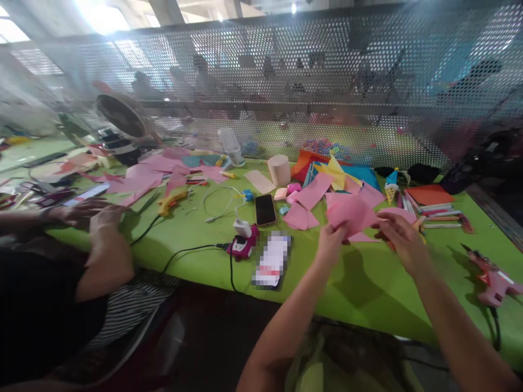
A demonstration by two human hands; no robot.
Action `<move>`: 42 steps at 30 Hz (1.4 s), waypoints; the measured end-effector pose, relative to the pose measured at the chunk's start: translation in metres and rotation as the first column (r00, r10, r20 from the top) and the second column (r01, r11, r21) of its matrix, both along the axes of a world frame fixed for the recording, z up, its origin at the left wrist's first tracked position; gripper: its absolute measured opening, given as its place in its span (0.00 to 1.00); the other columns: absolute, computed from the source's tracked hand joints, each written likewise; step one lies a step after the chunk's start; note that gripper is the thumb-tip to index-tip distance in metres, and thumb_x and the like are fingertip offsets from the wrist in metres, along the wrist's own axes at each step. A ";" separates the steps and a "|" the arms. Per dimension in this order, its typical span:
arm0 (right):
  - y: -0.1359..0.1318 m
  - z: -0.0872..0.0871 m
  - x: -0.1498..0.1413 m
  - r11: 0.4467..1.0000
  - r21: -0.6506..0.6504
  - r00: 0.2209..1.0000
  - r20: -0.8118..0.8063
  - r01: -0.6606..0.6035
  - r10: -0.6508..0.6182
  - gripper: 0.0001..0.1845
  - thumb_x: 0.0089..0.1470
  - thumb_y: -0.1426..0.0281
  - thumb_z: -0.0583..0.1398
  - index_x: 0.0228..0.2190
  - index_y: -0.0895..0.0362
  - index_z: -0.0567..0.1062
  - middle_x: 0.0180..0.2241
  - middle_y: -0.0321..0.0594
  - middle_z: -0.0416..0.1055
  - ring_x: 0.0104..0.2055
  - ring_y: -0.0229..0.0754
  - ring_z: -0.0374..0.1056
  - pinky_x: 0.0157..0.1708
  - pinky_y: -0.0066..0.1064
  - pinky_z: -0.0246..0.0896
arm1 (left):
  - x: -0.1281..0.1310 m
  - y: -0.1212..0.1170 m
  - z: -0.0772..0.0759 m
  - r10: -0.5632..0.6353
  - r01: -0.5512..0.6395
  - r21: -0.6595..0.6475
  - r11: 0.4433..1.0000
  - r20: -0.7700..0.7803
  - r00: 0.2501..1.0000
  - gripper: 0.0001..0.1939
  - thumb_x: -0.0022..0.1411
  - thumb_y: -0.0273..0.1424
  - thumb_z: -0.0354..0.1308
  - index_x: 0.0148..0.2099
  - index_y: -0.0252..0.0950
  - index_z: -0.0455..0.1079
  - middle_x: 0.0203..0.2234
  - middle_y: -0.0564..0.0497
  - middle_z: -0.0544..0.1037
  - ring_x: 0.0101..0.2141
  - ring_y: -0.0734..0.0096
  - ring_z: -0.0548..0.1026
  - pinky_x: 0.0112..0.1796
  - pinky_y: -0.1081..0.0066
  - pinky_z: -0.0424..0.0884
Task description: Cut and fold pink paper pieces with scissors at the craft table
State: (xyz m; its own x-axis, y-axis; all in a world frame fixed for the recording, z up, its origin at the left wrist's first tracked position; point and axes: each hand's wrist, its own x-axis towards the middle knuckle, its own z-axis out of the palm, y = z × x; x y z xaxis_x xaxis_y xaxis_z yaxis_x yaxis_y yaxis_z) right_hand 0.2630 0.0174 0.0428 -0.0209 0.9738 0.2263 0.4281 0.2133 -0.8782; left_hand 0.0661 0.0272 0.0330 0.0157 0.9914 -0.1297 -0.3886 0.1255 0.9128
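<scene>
While the left hand (332, 240) pinches a pink sheet (352, 211) above the green table (204, 269), the right hand (402, 238) curls partly open near its edge, grip unclear; light, even support would likely keep it uncreased.

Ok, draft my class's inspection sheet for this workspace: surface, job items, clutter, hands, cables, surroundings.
Surface: green tabletop, crowded along its far side.
Job items: pink sheet, held; loose pink pieces beside it.
Clutter: dark-screened phone, lit phone, cream roll, markers, pink glue gun.
Hands: left hand pinches the pink sheet; right hand beside it, grip unclear.
Cables: black cable reaching the magenta socket; white cable looped nearby.
Surroundings: perforated screen behind; fan and co-worker to the left.
</scene>
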 end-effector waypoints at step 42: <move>-0.056 -0.055 -0.034 0.883 -0.207 0.560 -0.707 0.420 -0.432 0.11 0.50 0.60 0.72 0.26 0.52 0.81 0.25 0.31 0.72 0.26 0.35 0.61 0.29 0.30 0.57 | -0.008 -0.077 -0.028 -0.369 0.366 -0.066 0.928 -0.284 0.885 0.24 0.67 0.54 0.59 0.37 0.36 0.71 0.23 0.53 0.71 0.24 0.73 0.66 0.28 0.72 0.61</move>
State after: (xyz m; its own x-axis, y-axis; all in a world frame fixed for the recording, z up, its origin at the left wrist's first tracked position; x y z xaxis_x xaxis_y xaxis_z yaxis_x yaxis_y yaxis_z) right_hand 0.2286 -0.0382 -0.0124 0.5594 0.8282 -0.0341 -0.2980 0.1625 -0.9406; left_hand 0.0581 -0.0494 0.0049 0.3396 0.9203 -0.1944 -0.0351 0.2189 0.9751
